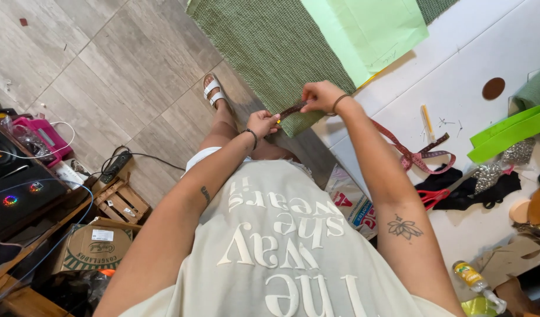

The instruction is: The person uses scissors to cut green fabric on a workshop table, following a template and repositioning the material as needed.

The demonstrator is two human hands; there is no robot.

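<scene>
Head view: left hand point(263, 123) and right hand point(318, 95) pinch the measuring tape point(293, 109) against the green fabric point(270, 47) corner at twelve o'clock; loose overhang may shift, skewing the reading.

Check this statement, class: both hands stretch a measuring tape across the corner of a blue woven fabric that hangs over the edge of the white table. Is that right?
One detail is wrong: the woven fabric is green, not blue. The head view shows it. The rest stands: the left hand and right hand stretch the measuring tape across its corner, and it hangs over the edge of the white table.
</scene>
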